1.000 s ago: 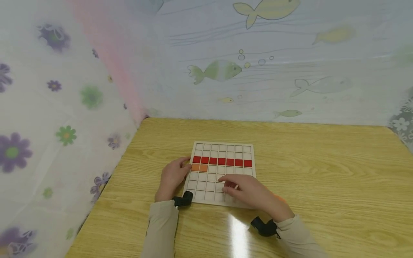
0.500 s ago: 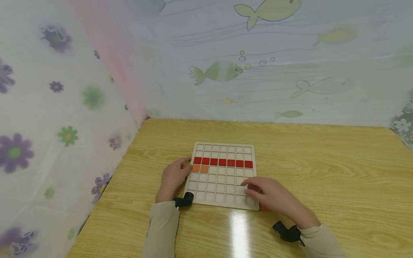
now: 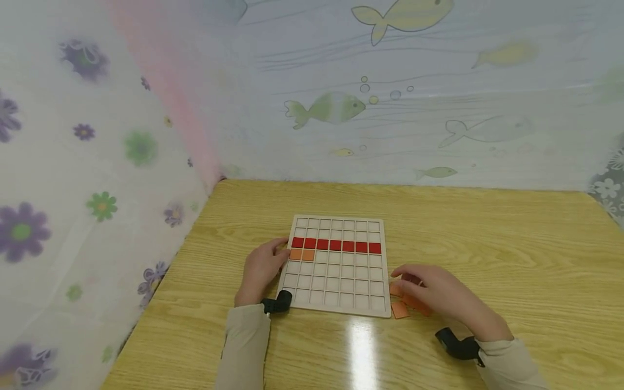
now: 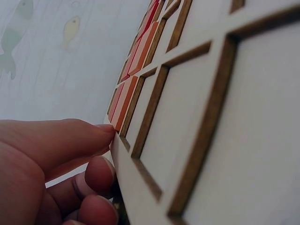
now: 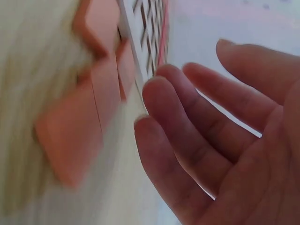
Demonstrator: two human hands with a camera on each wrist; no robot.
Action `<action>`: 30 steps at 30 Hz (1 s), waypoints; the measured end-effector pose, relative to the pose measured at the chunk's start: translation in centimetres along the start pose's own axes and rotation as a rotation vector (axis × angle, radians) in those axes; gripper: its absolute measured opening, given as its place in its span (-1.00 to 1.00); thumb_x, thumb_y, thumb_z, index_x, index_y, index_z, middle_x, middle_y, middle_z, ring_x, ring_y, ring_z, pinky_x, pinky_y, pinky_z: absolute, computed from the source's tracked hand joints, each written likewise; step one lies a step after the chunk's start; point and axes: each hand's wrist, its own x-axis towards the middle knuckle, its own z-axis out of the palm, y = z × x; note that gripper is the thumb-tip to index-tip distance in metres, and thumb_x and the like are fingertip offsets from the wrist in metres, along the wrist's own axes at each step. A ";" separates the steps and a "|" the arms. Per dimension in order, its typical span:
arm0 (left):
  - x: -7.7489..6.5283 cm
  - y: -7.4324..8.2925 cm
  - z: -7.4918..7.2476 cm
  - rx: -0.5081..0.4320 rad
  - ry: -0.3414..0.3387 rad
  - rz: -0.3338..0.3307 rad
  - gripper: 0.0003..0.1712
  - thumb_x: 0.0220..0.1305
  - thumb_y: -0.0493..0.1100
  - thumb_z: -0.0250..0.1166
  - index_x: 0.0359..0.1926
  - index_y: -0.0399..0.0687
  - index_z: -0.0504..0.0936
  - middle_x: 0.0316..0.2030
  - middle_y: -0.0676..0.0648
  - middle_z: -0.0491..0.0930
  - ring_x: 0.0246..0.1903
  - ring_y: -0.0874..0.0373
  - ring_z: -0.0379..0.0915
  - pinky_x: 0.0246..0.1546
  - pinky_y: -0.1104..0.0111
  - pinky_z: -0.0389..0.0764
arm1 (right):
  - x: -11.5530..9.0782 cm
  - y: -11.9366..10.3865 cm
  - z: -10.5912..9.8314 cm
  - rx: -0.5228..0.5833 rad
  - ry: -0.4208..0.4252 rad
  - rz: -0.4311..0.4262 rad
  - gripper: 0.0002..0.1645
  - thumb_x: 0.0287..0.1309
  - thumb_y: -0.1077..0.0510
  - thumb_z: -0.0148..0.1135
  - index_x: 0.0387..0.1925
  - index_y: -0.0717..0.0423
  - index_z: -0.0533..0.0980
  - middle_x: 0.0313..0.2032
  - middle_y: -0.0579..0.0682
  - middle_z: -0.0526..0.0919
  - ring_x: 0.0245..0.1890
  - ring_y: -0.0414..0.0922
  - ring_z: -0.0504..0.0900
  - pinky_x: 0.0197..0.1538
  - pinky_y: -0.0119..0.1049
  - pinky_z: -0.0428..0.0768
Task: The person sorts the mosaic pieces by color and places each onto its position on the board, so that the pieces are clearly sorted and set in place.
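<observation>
A pale wooden grid board (image 3: 333,311) lies on the table, with a row of red tiles (image 3: 335,245) across it. Two orange tiles (image 3: 302,254) fill the left cells of the row below. My left hand (image 3: 260,271) holds the board's left edge, thumb tip at the rim beside an orange tile (image 4: 124,104) and other fingers curled against the side. My right hand (image 3: 439,287) hovers over loose orange tiles (image 3: 400,310) right of the board. In the right wrist view its fingers are loosely bent with nothing between them, close to the loose orange tiles (image 5: 70,131).
The wood-grain table (image 3: 512,260) carries the board and tiles. A white sheet printed with fish (image 3: 336,105) rises behind it, and a flower-patterned sheet (image 3: 97,168) stands along the left. Black wrist cameras (image 3: 458,344) sit at both sleeves.
My right hand has moved right from over the board to the loose orange tiles, which now show more fully. My left hand stays at the board's left edge.
</observation>
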 end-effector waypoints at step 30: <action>0.1 0.1 0.0 0.043 0.017 0.009 -0.58 0.20 0.05 0.14 0.10 0.21 0.48 -0.67 0.09 0.45 -0.72 0.17 0.29 -0.64 0.35 0.27 | -1.4 3.7 -2.1 0.138 -0.264 0.045 -0.51 0.03 -0.16 0.18 -0.09 0.06 0.46 -0.50 -0.15 0.45 -0.54 -0.29 0.39 -0.42 -0.38 0.35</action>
